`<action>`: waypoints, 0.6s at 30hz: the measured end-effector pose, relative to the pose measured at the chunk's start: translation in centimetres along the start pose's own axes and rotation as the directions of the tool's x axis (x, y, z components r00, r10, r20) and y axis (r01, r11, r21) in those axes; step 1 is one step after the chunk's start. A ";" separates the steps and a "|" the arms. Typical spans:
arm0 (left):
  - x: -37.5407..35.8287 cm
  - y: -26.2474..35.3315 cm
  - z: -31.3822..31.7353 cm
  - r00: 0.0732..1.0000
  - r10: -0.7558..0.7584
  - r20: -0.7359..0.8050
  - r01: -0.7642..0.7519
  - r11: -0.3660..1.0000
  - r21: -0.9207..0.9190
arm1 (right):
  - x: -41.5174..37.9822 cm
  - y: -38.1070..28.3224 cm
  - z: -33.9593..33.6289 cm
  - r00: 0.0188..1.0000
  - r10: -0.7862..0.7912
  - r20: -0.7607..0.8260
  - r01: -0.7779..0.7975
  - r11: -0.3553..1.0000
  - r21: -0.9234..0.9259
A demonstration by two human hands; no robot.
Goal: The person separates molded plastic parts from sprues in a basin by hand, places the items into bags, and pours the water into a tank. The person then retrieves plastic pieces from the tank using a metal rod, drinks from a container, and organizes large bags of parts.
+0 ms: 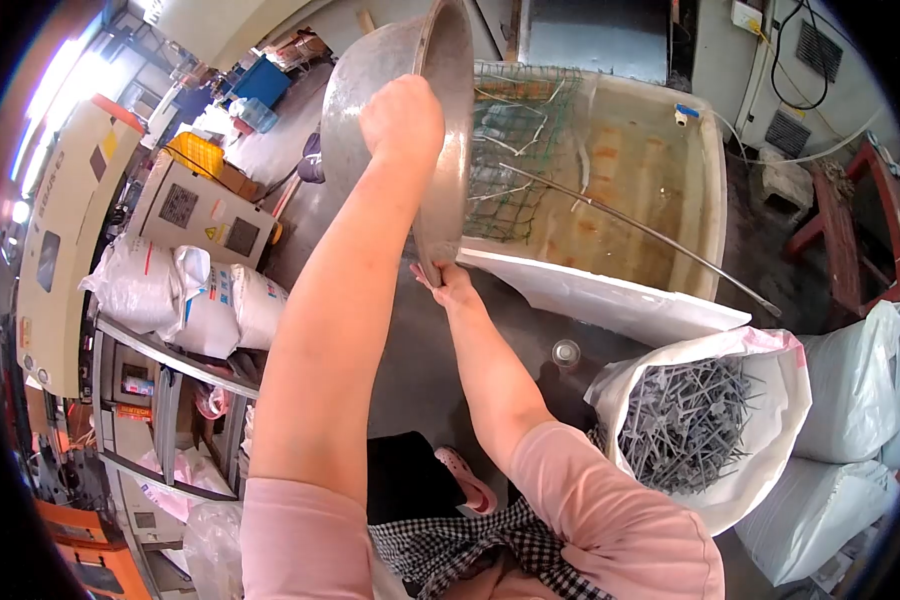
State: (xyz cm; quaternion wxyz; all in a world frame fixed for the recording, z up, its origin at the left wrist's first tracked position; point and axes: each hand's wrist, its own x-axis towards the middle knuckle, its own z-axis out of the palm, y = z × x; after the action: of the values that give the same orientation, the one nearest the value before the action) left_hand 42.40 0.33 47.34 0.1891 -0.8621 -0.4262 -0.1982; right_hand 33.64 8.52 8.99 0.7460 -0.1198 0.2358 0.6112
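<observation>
A large, dull metal basin [370,75] is tipped on its side in front of me, its rim facing the water tank. My left hand [402,115] is closed at the upper part of the basin, near the rim. Lower down, my right hand [448,285] grips the bottom of the same rim. What lies inside the basin is hidden from this angle. Just to the right stands the white-walled tank [610,285] of murky water, with green netting [515,150] over its left part and a long metal rod [650,228] lying across it.
A white sack [785,400] full of grey spiky pieces [685,425] stands open at lower right, beside other filled sacks [855,380]. White bags [140,285] rest on a metal frame [170,355] at left. A small round metal object [566,352] is on the floor. A red stool [855,225] stands far right.
</observation>
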 end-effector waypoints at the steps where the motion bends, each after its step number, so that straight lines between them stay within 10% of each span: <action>1: 0.0 0.0 0.1 1.000 0.003 -0.004 -0.003 1.000 -0.002 | 0.5 0.0 -0.3 1.000 0.020 -0.006 -0.019 0.999 0.025; 18: -0.2 -0.5 0.7 0.996 0.020 -0.086 -0.011 0.995 0.102 | 1.9 -0.4 -1.9 0.999 0.013 0.039 -0.010 0.995 -0.098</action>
State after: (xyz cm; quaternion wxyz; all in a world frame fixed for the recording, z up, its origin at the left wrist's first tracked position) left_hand 41.99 0.83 46.75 0.2522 -0.8453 -0.4205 -0.2121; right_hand 33.90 9.20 6.37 0.7402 -0.1427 0.1912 0.6286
